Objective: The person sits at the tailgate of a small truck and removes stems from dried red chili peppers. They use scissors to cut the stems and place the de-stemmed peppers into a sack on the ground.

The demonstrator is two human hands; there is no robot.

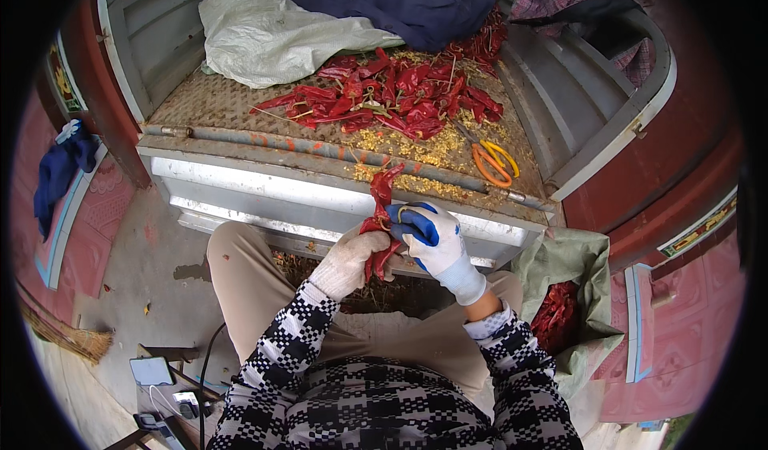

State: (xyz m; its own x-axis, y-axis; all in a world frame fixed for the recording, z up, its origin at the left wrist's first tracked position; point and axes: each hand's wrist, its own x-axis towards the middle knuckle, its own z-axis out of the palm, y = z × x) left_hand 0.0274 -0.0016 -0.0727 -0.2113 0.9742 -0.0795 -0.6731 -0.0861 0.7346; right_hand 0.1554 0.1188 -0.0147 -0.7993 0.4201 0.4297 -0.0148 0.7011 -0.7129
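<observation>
My left hand (348, 264), in a pale knit work glove, grips a few dried red chili peppers (380, 195) above my lap. One pepper sticks up past my fist and others hang below it. My right hand (435, 240) wears a white glove with blue-coated fingers. Its fingertips pinch at the peppers' side, where a thin curved stem (401, 212) shows against the blue coating. Beyond both hands, a loose pile of dried red chilies (414, 87) lies on a rusty metal truck bed (198, 105).
Orange-and-yellow-handled scissors (495, 162) lie among scattered yellow seeds (390, 144). A pale woven sack (258, 36) and dark blue cloth (390, 0) cover the back. At my right stands a green woven sack (591, 258) containing chilies. Left are a phone (151, 371) on a stool and a broom (84, 339).
</observation>
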